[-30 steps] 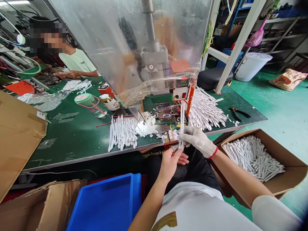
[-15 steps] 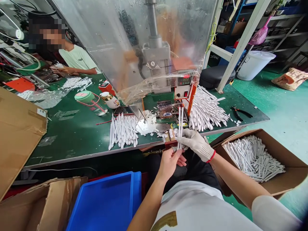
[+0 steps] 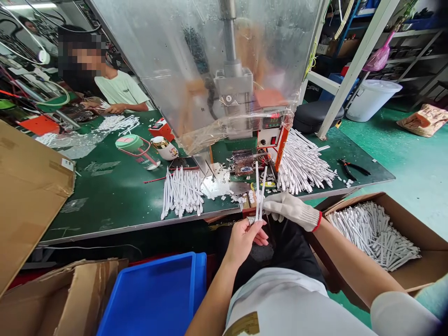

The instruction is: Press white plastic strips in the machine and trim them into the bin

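Observation:
My bare left hand (image 3: 245, 239) pinches the lower ends of two thin white sticks (image 3: 259, 191) that stand upright in front of the bench edge. My right hand (image 3: 291, 209), in a white knit glove with a red cuff, curls its fingers round the same sticks a little above. Behind them stands a press machine (image 3: 234, 88) under a clear plastic sheet. A row of white sticks (image 3: 182, 191) lies on the green bench to the left, and a larger heap (image 3: 303, 162) to the right.
An open cardboard box (image 3: 425, 238) full of white sticks sits at my right. A blue plastic bin (image 3: 154, 298) and cardboard (image 3: 28, 186) are at lower left. Pliers (image 3: 352, 167) lie on the bench. Another person (image 3: 117, 91) works at the far left.
The camera has shifted slightly. My gloved right hand has slid down and right along the sticks, and the two sticks now splay apart a little at the top.

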`<state>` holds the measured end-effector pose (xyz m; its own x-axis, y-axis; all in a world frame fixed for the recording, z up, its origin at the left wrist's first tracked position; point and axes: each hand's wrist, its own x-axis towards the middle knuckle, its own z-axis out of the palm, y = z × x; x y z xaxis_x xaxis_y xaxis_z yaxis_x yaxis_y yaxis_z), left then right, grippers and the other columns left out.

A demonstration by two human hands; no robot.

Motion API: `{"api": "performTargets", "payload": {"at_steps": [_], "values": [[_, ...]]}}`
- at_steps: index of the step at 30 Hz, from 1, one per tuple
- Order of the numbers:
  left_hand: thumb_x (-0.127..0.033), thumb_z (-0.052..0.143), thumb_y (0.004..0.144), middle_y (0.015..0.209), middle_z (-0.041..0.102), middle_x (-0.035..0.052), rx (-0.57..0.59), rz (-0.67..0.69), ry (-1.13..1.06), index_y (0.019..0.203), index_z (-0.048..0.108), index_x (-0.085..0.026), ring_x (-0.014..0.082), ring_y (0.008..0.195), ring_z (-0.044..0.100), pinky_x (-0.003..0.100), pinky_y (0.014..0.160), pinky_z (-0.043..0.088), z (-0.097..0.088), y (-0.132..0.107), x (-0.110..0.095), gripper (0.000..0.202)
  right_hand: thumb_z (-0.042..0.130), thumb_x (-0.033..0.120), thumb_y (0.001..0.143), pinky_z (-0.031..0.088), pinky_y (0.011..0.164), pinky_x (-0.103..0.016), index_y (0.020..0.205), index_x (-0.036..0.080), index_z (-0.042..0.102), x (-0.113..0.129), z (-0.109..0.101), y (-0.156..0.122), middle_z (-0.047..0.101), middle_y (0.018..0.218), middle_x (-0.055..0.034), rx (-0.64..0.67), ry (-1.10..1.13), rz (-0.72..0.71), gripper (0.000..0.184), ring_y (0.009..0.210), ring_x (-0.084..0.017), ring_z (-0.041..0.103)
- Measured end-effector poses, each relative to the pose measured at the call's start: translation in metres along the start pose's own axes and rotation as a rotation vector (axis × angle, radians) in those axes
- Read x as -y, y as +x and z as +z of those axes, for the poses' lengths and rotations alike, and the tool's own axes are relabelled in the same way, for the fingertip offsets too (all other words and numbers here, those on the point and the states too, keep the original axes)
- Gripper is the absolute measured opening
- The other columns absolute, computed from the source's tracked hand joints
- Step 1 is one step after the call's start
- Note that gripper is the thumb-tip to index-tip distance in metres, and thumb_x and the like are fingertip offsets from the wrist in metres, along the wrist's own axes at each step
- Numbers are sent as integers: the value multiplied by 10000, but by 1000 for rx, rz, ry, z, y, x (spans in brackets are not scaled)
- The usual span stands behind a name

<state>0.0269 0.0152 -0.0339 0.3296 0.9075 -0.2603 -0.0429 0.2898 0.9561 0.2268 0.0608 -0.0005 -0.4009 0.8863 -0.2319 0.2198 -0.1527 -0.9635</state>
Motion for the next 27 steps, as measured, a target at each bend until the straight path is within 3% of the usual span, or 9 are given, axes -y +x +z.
{"api": "performTargets", "payload": {"at_steps": [2, 7, 10, 12, 14, 17, 20, 23, 27], "values": [[-455, 610, 891, 645, 701, 58, -7, -2, -3, 946, 700, -91, 171, 549, 690, 231, 518, 536, 3, 2, -2, 379, 663, 500, 850, 390, 468, -188, 788, 138, 686, 2, 8, 0, 590, 672, -28, 54, 59, 7, 367, 541, -92, 474], [-474, 622, 881, 633, 702, 62, 17, 36, 34, 897, 698, -94, 184, 544, 694, 252, 529, 555, 5, -1, -6, 387, 791, 394, 736, 307, 391, -162, 719, 145, 582, 5, 8, 13, 504, 573, 21, 6, 331, 128, 325, 453, -58, 407], [-477, 619, 884, 632, 704, 65, 41, 47, 80, 880, 704, -97, 189, 547, 697, 258, 530, 558, 3, -6, -7, 390, 829, 337, 707, 335, 404, -133, 785, 146, 586, 2, -8, 22, 548, 657, 16, -109, 648, 93, 318, 473, -38, 436], [-475, 615, 888, 634, 705, 65, 43, 40, 99, 885, 710, -99, 184, 546, 694, 251, 527, 553, 1, -8, -6, 388, 817, 361, 736, 373, 420, -125, 866, 156, 612, -2, -17, 23, 584, 723, 3, -217, 731, 28, 318, 501, -40, 476], [-471, 609, 893, 641, 708, 64, 35, 33, 102, 903, 713, -102, 177, 552, 693, 243, 530, 547, 0, -9, -3, 384, 772, 442, 791, 410, 420, -141, 929, 165, 631, -6, -21, 18, 615, 764, -20, -202, 624, 14, 340, 519, -63, 519], [-481, 614, 887, 648, 711, 66, 19, 15, 92, 916, 712, -104, 179, 558, 696, 241, 532, 545, 2, -5, 1, 391, 685, 561, 847, 475, 434, -187, 909, 142, 659, -9, -15, 9, 635, 763, -55, -24, 324, 50, 424, 536, -108, 575], [-500, 636, 862, 643, 708, 68, 2, -27, 47, 911, 706, -95, 191, 553, 701, 248, 526, 547, 5, 3, 4, 414, 629, 625, 863, 483, 440, -191, 851, 125, 671, -6, -4, 13, 604, 644, -44, -34, 190, 51, 502, 496, -112, 563], [-505, 660, 838, 649, 708, 65, -38, -75, -63, 932, 695, -88, 189, 557, 705, 240, 523, 543, 6, 9, 5, 428, 647, 610, 855, 402, 390, -155, 850, 115, 688, -1, 1, 33, 576, 586, -27, -39, 191, 57, 497, 443, -78, 496], [-510, 690, 805, 651, 707, 63, -94, -115, -160, 954, 683, -82, 182, 562, 705, 220, 513, 530, 7, 14, 5, 453, 756, 487, 791, 291, 353, -134, 816, 97, 687, -5, 5, 62, 536, 534, 1, 15, 368, 137, 396, 397, -41, 398]]}}
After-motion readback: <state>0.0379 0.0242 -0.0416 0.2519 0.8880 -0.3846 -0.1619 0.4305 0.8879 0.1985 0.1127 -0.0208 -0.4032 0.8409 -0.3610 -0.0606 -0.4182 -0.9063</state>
